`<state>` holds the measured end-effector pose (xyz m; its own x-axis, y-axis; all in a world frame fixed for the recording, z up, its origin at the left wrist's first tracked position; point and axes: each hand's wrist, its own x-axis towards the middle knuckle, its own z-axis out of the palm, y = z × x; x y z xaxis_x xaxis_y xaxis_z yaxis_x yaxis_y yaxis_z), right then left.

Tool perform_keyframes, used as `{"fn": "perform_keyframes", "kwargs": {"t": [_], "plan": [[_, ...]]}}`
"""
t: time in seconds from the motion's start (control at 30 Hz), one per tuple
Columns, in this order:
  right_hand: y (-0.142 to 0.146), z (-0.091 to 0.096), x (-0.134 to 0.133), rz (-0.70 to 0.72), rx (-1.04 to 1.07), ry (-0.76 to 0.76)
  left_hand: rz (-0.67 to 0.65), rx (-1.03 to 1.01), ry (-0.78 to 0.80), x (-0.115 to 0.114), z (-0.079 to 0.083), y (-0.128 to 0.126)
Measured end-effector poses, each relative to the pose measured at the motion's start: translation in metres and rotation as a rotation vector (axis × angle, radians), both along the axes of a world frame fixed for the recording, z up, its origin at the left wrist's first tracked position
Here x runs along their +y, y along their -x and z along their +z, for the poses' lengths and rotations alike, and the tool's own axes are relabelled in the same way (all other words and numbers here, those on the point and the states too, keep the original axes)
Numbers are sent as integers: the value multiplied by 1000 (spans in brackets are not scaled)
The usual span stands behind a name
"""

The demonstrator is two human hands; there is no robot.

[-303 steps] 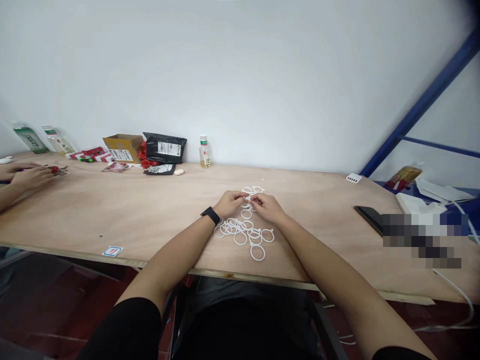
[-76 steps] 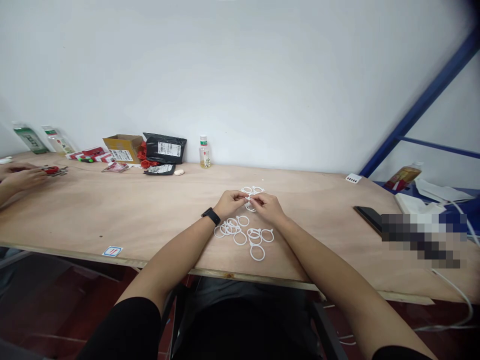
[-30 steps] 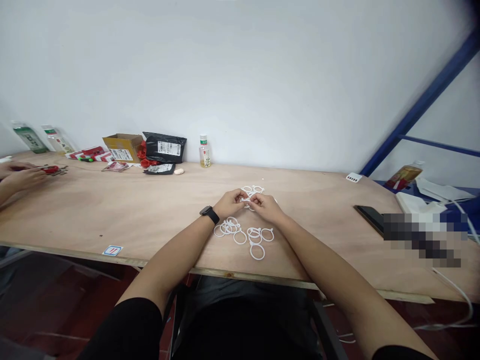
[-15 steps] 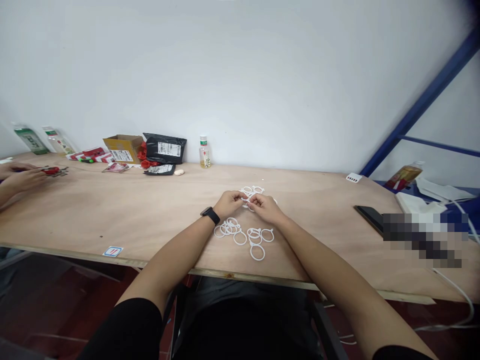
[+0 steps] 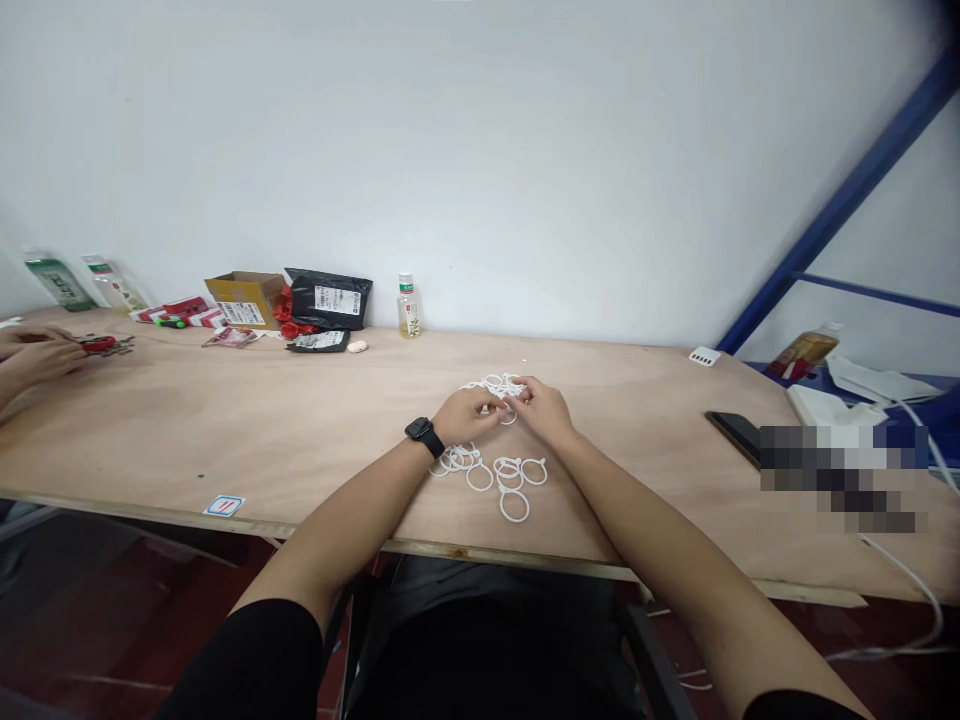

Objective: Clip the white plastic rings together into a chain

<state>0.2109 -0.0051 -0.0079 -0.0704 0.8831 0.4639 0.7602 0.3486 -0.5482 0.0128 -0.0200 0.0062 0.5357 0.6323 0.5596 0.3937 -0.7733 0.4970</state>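
Both hands at mid-table: our left hand (image 5: 465, 415) is curled shut and our right hand (image 5: 546, 408) pinches, both gripping the ring cluster (image 5: 496, 384), which lies on the table (image 5: 262, 430) between and just beyond the fingertips. Loose rings (image 5: 511, 476) lie near our wrists, short of the front edge, with a strip of board between. To the left, board runs to a co-worker's hand (image 5: 34, 350) at the far left edge. To the right, board runs to a dark phone (image 5: 731, 432). A cardboard box (image 5: 244, 298) and a small bottle (image 5: 407, 305) line the back edge, well apart from our hands.
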Motion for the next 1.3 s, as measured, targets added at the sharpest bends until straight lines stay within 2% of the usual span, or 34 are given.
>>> {"fn": "perform_keyframes", "kwargs": {"t": [0.1,0.17,0.47,0.63,0.83,0.97,1.13,1.3], "plan": [[-5,1,2,-29,52,-21,-161,215,63,-10,4,-4],[-5,1,1,-13,63,-28,-218,299,70,-15,3,-8],[0,0,-1,31,58,-26,-406,358,-77,-29,-11,-35],[-2,-1,0,37,79,-26,-333,364,-81,-20,-18,-30],[-2,-1,1,58,72,-9,-187,373,-50,-10,-12,-13],[-1,0,0,113,98,9,-119,306,-13,-4,-9,-7],[-1,-3,-1,214,115,22,-121,253,-7,-1,-8,-6],[-1,-4,0,226,103,30,-150,337,-2,-5,-12,-11]]}}
